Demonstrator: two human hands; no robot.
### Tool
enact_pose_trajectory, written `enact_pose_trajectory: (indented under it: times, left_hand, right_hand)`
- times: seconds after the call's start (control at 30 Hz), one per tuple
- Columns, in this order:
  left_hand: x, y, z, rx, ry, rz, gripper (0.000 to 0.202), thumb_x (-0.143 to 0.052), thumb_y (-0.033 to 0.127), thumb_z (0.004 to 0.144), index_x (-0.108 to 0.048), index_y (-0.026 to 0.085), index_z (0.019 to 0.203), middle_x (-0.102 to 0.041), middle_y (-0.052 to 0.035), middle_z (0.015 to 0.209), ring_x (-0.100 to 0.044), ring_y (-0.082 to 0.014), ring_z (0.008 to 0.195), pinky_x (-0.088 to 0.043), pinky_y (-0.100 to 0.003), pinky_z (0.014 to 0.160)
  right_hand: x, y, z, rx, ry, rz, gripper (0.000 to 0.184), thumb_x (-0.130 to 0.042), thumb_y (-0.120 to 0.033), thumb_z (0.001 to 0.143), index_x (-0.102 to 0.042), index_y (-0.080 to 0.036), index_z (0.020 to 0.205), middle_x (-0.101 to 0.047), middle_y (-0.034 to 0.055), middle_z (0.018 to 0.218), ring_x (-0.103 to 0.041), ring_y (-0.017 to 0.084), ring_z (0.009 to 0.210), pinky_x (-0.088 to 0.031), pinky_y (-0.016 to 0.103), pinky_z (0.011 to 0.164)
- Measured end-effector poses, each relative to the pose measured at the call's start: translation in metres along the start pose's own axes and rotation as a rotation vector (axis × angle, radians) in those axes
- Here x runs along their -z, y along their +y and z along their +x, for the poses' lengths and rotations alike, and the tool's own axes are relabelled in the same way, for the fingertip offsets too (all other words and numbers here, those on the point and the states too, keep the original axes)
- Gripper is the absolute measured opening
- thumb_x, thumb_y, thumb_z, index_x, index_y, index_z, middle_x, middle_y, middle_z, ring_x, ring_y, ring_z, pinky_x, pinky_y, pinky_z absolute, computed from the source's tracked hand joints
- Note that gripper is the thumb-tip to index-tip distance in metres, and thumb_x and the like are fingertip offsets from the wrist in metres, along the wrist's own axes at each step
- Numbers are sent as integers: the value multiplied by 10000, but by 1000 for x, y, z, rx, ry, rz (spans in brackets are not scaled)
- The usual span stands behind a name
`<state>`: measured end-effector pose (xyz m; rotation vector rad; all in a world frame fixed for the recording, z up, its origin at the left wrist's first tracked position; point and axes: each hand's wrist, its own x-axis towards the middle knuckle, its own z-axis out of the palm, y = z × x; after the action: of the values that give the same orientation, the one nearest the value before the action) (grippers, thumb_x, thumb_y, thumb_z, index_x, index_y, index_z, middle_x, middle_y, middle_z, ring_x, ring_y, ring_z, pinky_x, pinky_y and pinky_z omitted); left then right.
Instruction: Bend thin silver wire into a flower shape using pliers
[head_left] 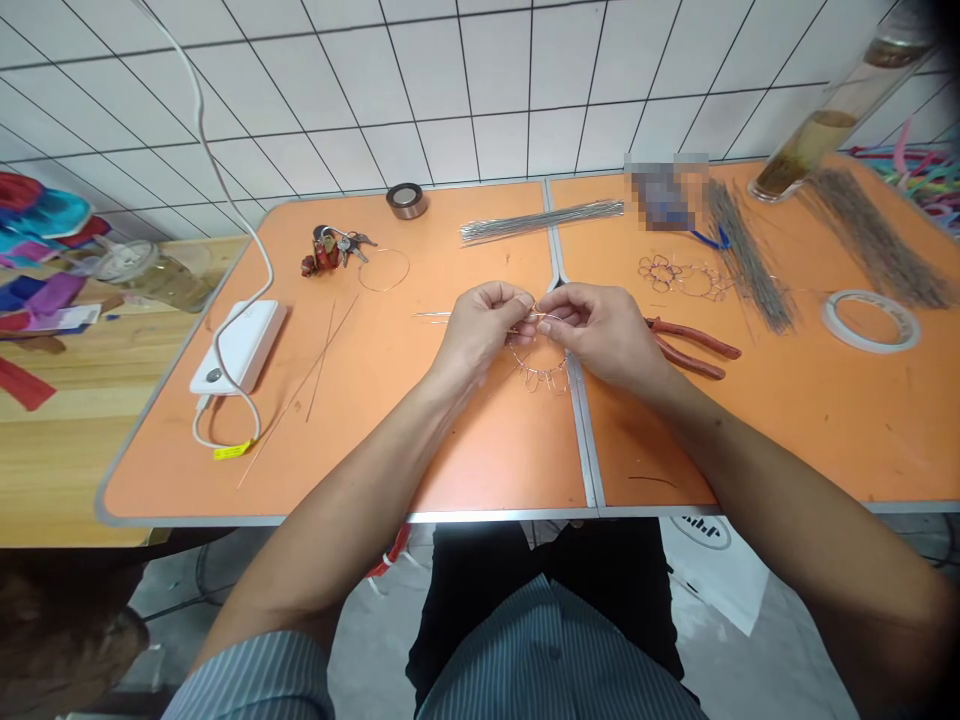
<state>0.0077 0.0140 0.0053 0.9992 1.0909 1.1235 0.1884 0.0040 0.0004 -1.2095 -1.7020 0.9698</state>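
Wire ring with small loops (541, 375) hangs below the fingertips of both hands, near the metal seam (590, 460) of the orange counter (360, 460); whether it touches the surface, I cannot tell. The left hand (476, 330) pinches fine wire between thumb and fingers, and the right hand (611, 330) has its grip closed on the same wire — the two sets of fingertips nearly meet. Thin wire ends (430, 316) jut out leftward behind the left hand. Just beside the right hand lie pliers (697, 336) with red handles, their head hidden. Beyond the hands, a bundle of straight wires (541, 222) crosses the seam; to its right sits a flower-shaped wire piece (660, 272). Leftward are keys (351, 243), a dark tape roll (407, 202) and a white power bank (244, 340) — a white cable (201, 110) plugged into it.
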Motion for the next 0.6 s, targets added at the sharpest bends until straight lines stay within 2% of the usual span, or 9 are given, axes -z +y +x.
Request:
enact_pose_trajectory:
  times: [0.17, 0.3, 0.6]
  left_hand:
    - [5, 0, 2, 27, -98, -19, 177, -807, 285, 917, -730, 161, 817, -742, -37, 780, -695, -102, 648, -600, -226, 657]
    - [8, 1, 4, 28, -123, -21, 248, -793, 392, 953, -749, 167, 858, -745, -54, 797, -721, -124, 697, -614, -235, 683]
    - [8, 7, 3, 53, -150, -28, 220, -764, 342, 953, -729, 152, 848, -766, -76, 799, -717, -130, 664, -610, -246, 667]
  right_hand:
    - [6, -3, 3, -81, -18, 122, 174, -872, -303, 797, -799, -198, 915, -793, 43, 853, -724, 201, 810, -565, 325, 728]
    - [10, -3, 3, -140, -25, 191, 226, -911, -323, 787, -799, -200, 939, -765, 34, 827, -685, 180, 760, -535, 308, 662]
    - [12, -1, 5, -193, 5, 278, 390, -1026, -417, 708, -790, -197, 927, -723, 11, 779, -613, 137, 668, -514, 297, 622]
